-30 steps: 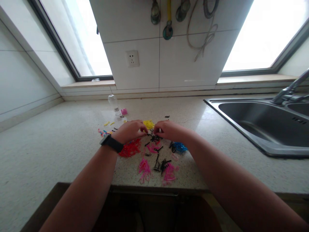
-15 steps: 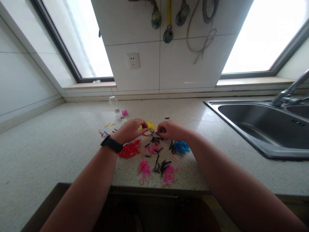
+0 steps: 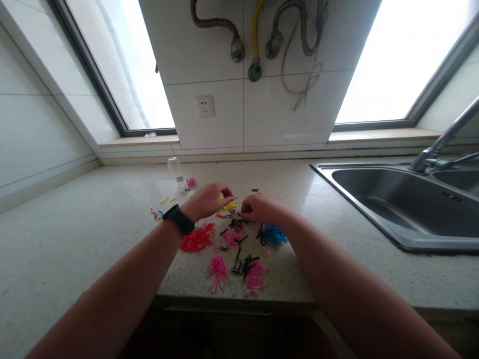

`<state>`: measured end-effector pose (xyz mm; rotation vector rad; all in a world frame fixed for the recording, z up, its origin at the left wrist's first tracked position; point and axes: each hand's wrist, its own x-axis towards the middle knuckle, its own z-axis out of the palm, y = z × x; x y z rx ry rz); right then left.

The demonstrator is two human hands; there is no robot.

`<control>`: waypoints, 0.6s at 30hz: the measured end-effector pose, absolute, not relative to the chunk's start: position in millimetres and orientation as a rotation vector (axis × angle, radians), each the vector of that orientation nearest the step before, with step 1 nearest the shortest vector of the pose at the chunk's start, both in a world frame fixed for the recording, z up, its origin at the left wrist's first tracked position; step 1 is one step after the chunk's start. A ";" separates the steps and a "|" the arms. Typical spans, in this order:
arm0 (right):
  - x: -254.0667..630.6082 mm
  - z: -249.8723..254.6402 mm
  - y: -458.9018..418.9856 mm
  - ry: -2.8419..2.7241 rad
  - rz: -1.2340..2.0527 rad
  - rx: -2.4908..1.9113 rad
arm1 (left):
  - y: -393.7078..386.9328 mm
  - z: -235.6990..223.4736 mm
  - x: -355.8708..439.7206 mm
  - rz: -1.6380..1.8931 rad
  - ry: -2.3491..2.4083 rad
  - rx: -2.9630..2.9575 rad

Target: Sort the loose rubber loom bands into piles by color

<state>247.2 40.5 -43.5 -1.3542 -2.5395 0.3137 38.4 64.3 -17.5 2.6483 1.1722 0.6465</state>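
Observation:
Small rubber bands lie sorted by colour on the counter. My left hand [image 3: 211, 198], with a black band on its wrist, pinches what looks like a small dark rubber band [image 3: 235, 198] above the yellow bands [image 3: 229, 204]. Close by on the right, my right hand [image 3: 258, 208] has its fingertips pressed together over the black bands [image 3: 236, 223]; what they hold is hidden. Red bands [image 3: 198, 237] sit below my left hand, and blue bands [image 3: 275, 235] beside my right forearm. Pink bands [image 3: 219, 271] and a mixed pink-and-black pile [image 3: 255, 276] lie nearer the counter's front edge.
A clear bottle [image 3: 175, 172] and a small pink packet [image 3: 190, 182] stand at the back left. Mixed-colour bands [image 3: 156, 215] lie left of my wrist. To the right is a steel sink [image 3: 389, 199] with a tap [image 3: 430, 154]. Behind the speckled counter [image 3: 93, 224] rises a tiled wall.
My left hand has lifted slightly away from the pile, a small dark band now showing at its fingertips. My right hand stays low over the black bands. The view has tilted up a little.

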 end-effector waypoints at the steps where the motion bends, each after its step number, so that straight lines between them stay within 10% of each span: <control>1: 247.6 -43.2 40.0 -2.538 0.308 -1.355 | 67.8 -13.1 41.3 0.634 1.170 2.661; 18: 300.8 -44.9 66.3 -2.106 0.227 -1.665 | 119.4 -29.8 103.6 0.246 1.123 2.792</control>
